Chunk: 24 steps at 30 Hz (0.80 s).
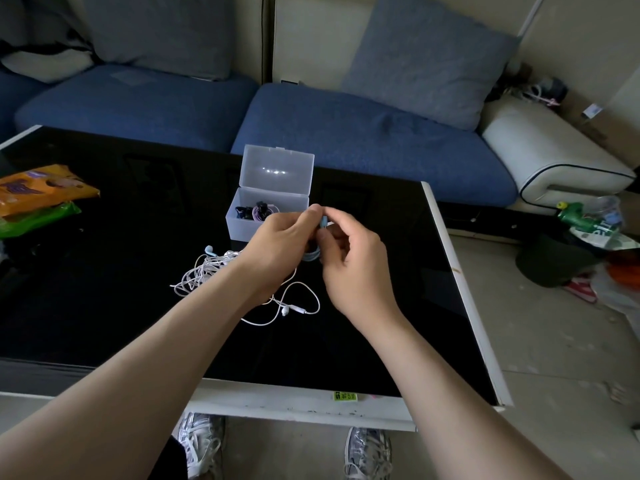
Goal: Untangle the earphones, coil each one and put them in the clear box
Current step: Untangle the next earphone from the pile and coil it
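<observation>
We cannot read the small print on the yellow sticker (344, 396) at the tabletop (381, 306) edge. Our left grip (277, 244) and right grip (349, 261), wrists raised, both pinch the blue earphones (312, 255). Their coil hangs upright between them, near the open clear box (239, 223). White earphones (207, 268) lie tangled below.

No text can be read in full.

- Sticker (344, 396), yellow-green, on the front edge of the table (104, 306) towards the right corner: dark printed characters, too small to read.
- Orange packet (45, 188), at the table's left edge: purple lettering, blurred and illegible.
- Bag (595, 233), on the floor beyond the table's right edge: green-and-white print, crumpled and unreadable.
</observation>
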Tool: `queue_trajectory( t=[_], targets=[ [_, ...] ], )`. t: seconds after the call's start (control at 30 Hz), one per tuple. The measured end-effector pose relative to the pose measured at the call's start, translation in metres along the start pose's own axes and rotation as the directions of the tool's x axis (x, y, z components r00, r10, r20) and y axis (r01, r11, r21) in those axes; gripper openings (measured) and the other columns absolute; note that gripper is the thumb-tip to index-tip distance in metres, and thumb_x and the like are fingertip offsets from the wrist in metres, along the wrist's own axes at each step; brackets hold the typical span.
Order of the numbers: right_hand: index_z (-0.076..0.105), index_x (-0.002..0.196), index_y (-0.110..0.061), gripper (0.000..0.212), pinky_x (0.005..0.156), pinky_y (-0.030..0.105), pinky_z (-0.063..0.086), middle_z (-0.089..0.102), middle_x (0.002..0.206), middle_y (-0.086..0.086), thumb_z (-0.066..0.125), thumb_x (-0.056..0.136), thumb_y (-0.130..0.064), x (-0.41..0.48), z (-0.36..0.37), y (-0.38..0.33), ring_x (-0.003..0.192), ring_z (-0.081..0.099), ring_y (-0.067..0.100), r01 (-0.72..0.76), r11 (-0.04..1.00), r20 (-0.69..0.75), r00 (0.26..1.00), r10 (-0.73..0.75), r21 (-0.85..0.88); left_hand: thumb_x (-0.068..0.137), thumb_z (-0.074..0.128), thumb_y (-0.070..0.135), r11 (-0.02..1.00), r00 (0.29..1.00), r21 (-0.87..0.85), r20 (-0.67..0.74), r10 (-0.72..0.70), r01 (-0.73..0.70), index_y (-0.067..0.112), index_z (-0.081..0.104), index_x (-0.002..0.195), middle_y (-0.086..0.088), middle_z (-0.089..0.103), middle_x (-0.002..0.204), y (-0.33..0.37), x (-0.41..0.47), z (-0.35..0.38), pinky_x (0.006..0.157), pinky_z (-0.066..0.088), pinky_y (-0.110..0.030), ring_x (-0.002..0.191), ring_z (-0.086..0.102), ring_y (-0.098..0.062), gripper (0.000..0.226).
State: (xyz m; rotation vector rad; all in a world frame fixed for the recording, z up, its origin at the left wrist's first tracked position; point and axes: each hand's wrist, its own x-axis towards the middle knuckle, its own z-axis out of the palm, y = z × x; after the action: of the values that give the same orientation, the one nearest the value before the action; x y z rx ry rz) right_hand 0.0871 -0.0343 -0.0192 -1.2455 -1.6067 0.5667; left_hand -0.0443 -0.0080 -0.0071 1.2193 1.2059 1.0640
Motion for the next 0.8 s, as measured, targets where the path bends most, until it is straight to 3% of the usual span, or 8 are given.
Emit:
queue_trajectory(
  t=[0.1, 0.2, 0.3, 0.4, 0.5, 0.57, 0.67, 0.8],
  targets=[
    [0.073, 0.129, -0.016, 0.029, 0.077, 0.012, 0.053, 0.076, 0.095, -0.007, 0.059, 0.105, -0.007, 0.001, 0.002, 0.001, 0.09, 0.072, 0.004, -0.001, 0.999, -0.008, 1.0, 0.001, -0.045, 0.105, 0.05, 0.055, 0.999, 1.0, 0.051, 0.024, 0.017, -0.019, -0.005, 0.069, 0.102, -0.028, 0.072, 0.101, -0.007, 0.002, -0.004, 0.098, 0.056, -0.056, 0.087, 0.065, -0.022, 0.063],
    [0.075, 0.125, -0.016, 0.027, 0.079, 0.009, 0.05, 0.078, 0.1, -0.004, 0.06, 0.105, -0.008, 0.003, 0.002, 0.006, 0.092, 0.072, 0.005, -0.02, 0.995, -0.049, 0.999, 0.015, -0.102, 0.101, 0.057, 0.057, 0.984, 0.997, 0.165, 0.034, 0.064, -0.068, 0.003, 0.071, 0.101, -0.02, 0.074, 0.097, -0.012, 0.003, -0.005, 0.089, 0.064, -0.051, 0.092, 0.074, -0.025, 0.056],
    [0.073, 0.131, -0.015, 0.031, 0.084, 0.01, 0.051, 0.079, 0.111, 0.001, 0.061, 0.104, -0.01, 0.007, 0.002, 0.013, 0.098, 0.072, 0.008, -0.088, 0.984, -0.085, 0.994, 0.075, -0.153, 0.102, 0.067, 0.037, 0.98, 0.996, 0.174, 0.01, 0.094, -0.094, 0.013, 0.077, 0.102, -0.01, 0.077, 0.094, -0.018, 0.007, -0.006, 0.08, 0.067, -0.043, 0.091, 0.077, -0.02, 0.026],
    [0.07, 0.137, -0.014, 0.033, 0.083, 0.003, 0.047, 0.077, 0.116, 0.003, 0.059, 0.106, -0.011, 0.012, 0.002, 0.02, 0.1, 0.07, 0.006, -0.119, 0.981, -0.012, 0.993, 0.118, -0.152, 0.102, 0.068, 0.025, 0.987, 0.996, 0.143, -0.04, 0.079, -0.072, 0.017, 0.081, 0.107, -0.005, 0.079, 0.094, -0.021, 0.011, -0.005, 0.077, 0.067, -0.039, 0.09, 0.078, -0.017, 0.015],
    [0.07, 0.137, -0.015, 0.032, 0.086, 0.009, 0.051, 0.076, 0.116, 0.002, 0.058, 0.107, -0.012, 0.019, 0.0, 0.022, 0.102, 0.072, 0.008, -0.11, 0.986, 0.091, 0.988, 0.121, -0.123, 0.102, 0.069, 0.021, 0.987, 0.991, 0.146, -0.098, 0.086, -0.072, 0.022, 0.081, 0.11, -0.002, 0.08, 0.095, -0.024, 0.018, -0.005, 0.075, 0.067, -0.038, 0.09, 0.078, -0.016, 0.015],
    [0.073, 0.134, -0.015, 0.03, 0.097, 0.022, 0.054, 0.076, 0.122, 0.001, 0.055, 0.109, -0.016, 0.027, -0.004, 0.029, 0.11, 0.071, 0.012, -0.141, 0.981, 0.093, 0.984, 0.154, -0.133, 0.101, 0.069, 0.02, 0.982, 0.986, 0.178, -0.136, 0.094, -0.069, 0.022, 0.082, 0.107, -0.001, 0.079, 0.089, -0.025, 0.024, -0.006, 0.072, 0.067, -0.034, 0.087, 0.078, -0.017, 0.014],
    [0.075, 0.129, -0.015, 0.033, 0.099, 0.034, 0.055, 0.077, 0.118, 0.004, 0.05, 0.107, -0.014, 0.039, -0.018, 0.051, 0.112, 0.071, 0.022, -0.339, 0.91, -0.018, 0.939, 0.345, -0.239, 0.1, 0.071, 0.022, 0.96, 0.977, 0.273, -0.178, 0.118, -0.066, 0.027, 0.084, 0.102, 0.006, 0.078, 0.082, -0.027, 0.03, -0.008, 0.077, 0.066, -0.035, 0.085, 0.076, -0.015, 0.014],
    [0.063, 0.14, -0.008, 0.038, 0.092, 0.027, 0.048, 0.067, 0.132, 0.012, 0.053, 0.103, -0.003, 0.035, -0.038, 0.082, 0.119, 0.066, 0.027, -0.601, 0.727, -0.076, 0.785, 0.614, -0.334, 0.1, 0.071, 0.024, 0.932, 0.974, 0.357, -0.184, 0.134, -0.061, 0.029, 0.083, 0.103, 0.014, 0.076, 0.081, -0.029, 0.037, -0.01, 0.087, 0.064, -0.039, 0.085, 0.074, -0.009, 0.013]
  ],
)
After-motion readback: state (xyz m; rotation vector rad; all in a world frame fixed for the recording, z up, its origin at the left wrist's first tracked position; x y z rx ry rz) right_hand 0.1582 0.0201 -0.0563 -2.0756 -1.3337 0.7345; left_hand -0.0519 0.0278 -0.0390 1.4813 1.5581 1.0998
